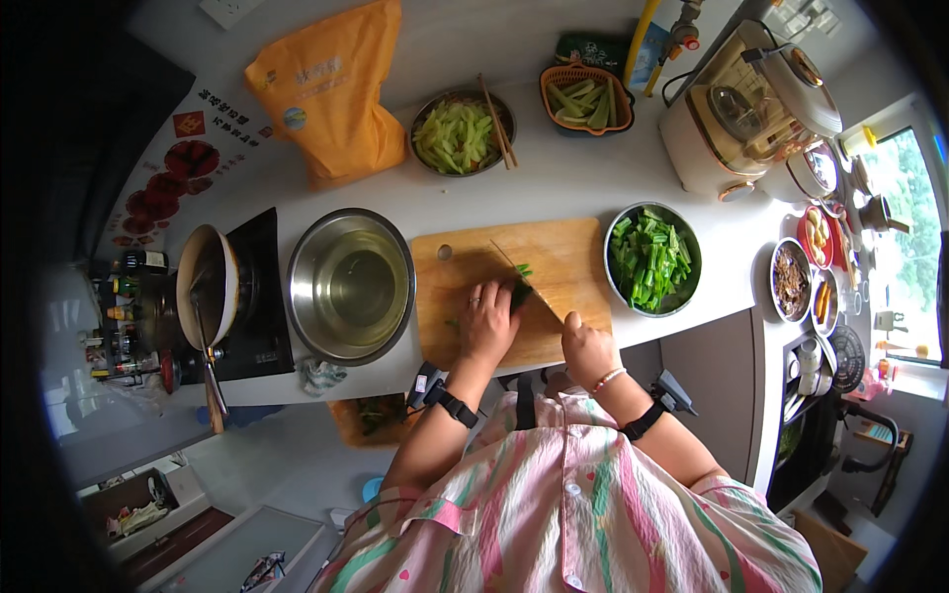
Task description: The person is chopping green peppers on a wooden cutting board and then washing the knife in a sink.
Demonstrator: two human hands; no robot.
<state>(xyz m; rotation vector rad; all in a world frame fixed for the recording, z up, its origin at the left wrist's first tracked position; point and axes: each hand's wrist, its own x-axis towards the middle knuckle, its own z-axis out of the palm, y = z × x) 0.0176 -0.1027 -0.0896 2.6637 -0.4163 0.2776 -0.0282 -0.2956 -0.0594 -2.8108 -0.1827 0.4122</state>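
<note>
On the wooden cutting board [460,267] my left hand [489,319] presses on a dark green vegetable [521,293], its kind hard to tell. The handle of a kitchen knife [532,287] is gripped in my right hand [589,350]; its blade runs diagonally beside the left fingertips. Small green pieces [524,270] lie just past the blade. Right of the board, a metal bowl [699,256] holds cut green vegetable pieces [652,263]. Left of it stands a large steel basin [300,296] with clear, yellowish liquid.
A wok [191,296] rests on the black stove at left. Behind the board stand an orange bag [334,104], a bowl of sliced light-green vegetable [456,137] with chopsticks [497,122], and an orange basket [630,111]. A beige kitchen appliance [712,141] and filled dishes [789,282] are at right.
</note>
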